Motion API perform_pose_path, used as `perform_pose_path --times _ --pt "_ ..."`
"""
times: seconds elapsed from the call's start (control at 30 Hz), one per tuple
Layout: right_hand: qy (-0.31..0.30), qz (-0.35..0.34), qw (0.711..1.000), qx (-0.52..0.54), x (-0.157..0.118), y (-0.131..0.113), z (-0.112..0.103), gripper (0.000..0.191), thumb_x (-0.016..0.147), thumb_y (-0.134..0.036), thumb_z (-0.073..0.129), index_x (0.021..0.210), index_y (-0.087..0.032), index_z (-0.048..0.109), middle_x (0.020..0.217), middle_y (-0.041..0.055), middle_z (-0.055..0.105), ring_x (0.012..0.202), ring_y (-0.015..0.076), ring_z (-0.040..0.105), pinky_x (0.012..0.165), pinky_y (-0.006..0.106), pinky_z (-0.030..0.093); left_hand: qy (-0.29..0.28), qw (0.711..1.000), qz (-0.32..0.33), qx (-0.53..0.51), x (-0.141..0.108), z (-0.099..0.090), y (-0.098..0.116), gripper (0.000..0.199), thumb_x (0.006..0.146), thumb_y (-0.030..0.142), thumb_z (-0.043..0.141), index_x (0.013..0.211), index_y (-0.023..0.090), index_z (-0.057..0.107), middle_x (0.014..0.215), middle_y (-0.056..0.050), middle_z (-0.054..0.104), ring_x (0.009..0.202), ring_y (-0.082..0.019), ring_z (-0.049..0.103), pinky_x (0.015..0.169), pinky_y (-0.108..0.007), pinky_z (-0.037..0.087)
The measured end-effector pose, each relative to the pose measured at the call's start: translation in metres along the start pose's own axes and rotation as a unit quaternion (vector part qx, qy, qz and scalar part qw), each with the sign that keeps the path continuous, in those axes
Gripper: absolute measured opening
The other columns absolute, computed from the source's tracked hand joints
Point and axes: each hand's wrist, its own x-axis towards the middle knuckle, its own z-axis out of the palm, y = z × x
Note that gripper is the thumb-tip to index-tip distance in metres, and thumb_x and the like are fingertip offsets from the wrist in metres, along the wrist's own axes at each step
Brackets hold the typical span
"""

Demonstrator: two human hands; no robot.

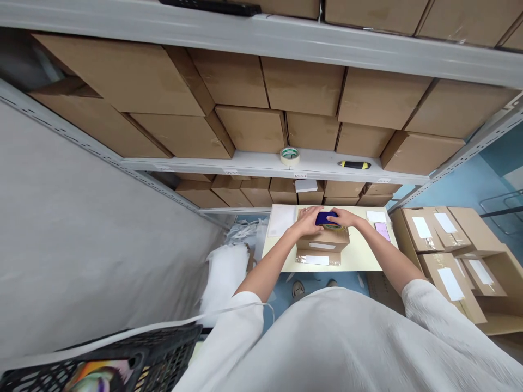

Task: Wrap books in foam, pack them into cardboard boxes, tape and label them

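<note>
On the tabletop (363, 257), the carton (327, 239) is under our hands.
Our right hand (343, 218) is curled around the blue tape dispenser (322, 219), at the carton's top; our left hand (308, 220), loosely open, rests just left of it.

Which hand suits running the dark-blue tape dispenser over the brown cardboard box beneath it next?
Probably the right hand: its thumb lies over the dispenser, while the left hand rests on the box.

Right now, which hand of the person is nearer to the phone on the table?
Right. The right hand is on the blue tool, left of the phone; the left hand is farther left.
</note>
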Motion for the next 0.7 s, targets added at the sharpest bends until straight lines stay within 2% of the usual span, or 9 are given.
perform_pose_path --times 0.1,0.23,0.43,0.6,0.7 --pt "-0.029 0.028 0.999 0.02 0.004 -0.002 -0.004 0.047 0.094 -0.066 0.075 0.104 -0.02 0.074 0.104 0.0096 0.082 0.09 0.024 0.074 0.08 0.03 0.057 0.01 0.998 -0.055 -0.01 -0.014 -0.003 -0.022 0.095 0.084 0.036 0.083 0.167 0.029 0.038 0.173 -0.015 0.047 0.165 -0.036 0.036 0.134 -0.056 0.026" --pt "-0.06 0.04 0.994 0.083 0.006 -0.008 -0.011 0.055 0.085 -0.072 0.08 0.095 -0.019 0.073 0.097 0.0074 0.081 0.084 0.0219 0.072 0.073 0.029 0.056 -0.023 0.996 -0.081 -0.021 -0.024 -0.001 -0.04 0.112 0.077 0.04 0.088 0.172 0.028 0.03 0.175 -0.019 0.042 0.168 -0.038 0.029 0.134 -0.058 0.023" --pt "-0.07 0.045 0.993 0.089 0.002 -0.012 -0.022 0.062 0.077 -0.08 0.077 0.084 -0.019 0.07 0.083 0.003 0.074 0.076 0.0197 0.064 0.068 0.03 0.051 -0.057 0.994 -0.095 -0.019 -0.029 0.009 -0.052 0.122 0.075 0.04 0.087 0.176 0.031 0.019 0.18 -0.018 0.034 0.172 -0.038 0.019 0.135 -0.065 0.012" --pt "-0.086 0.053 0.993 0.054 0.0 -0.014 -0.027 0.061 0.077 -0.079 0.079 0.088 -0.019 0.074 0.087 0.0057 0.076 0.081 0.0228 0.067 0.071 0.032 0.054 -0.071 0.99 -0.119 -0.005 -0.03 0.012 -0.058 0.121 0.075 0.047 0.086 0.175 0.033 0.02 0.182 -0.017 0.031 0.173 -0.043 0.012 0.134 -0.071 0.005" --pt "-0.111 0.045 0.991 0.057 0.0 -0.011 -0.027 0.06 0.078 -0.077 0.081 0.094 -0.02 0.074 0.092 0.0073 0.078 0.081 0.0222 0.07 0.07 0.03 0.058 -0.075 0.989 -0.124 -0.005 -0.031 0.014 -0.059 0.119 0.076 0.048 0.084 0.175 0.033 0.02 0.183 -0.016 0.03 0.172 -0.043 0.013 0.134 -0.071 0.004"
